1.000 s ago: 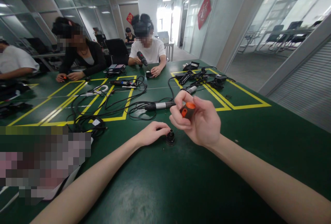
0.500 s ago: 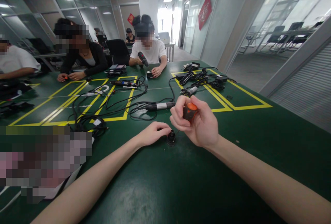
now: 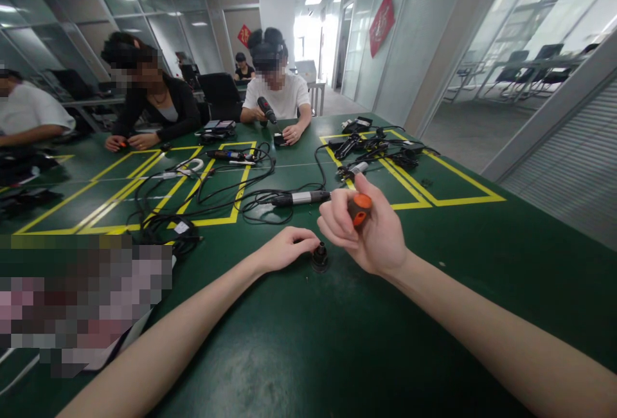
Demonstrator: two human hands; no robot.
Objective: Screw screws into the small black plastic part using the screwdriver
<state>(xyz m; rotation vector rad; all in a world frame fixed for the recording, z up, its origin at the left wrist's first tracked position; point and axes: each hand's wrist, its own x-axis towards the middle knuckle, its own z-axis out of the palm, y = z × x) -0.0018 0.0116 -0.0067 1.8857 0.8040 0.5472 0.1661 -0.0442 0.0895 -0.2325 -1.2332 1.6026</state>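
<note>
Green table (image 3: 486,263), marked with yellow tape (image 3: 470,201). Black cables (image 3: 405,155) heaped over the tape, right of centre. Far edge: person in white (image 3: 289,98), holding drill (image 3: 266,109). Black chair (image 3: 219,93) alongside. Red poster (image 3: 382,22) on glass wall (image 3: 357,51).

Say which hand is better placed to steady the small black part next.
Left, probably: the left hand is low, against or just beside the small black part, while the right hand is raised and closed around an orange-and-black handle.

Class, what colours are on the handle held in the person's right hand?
The handle is orange and dark grey; it shows best in the head view.
</note>
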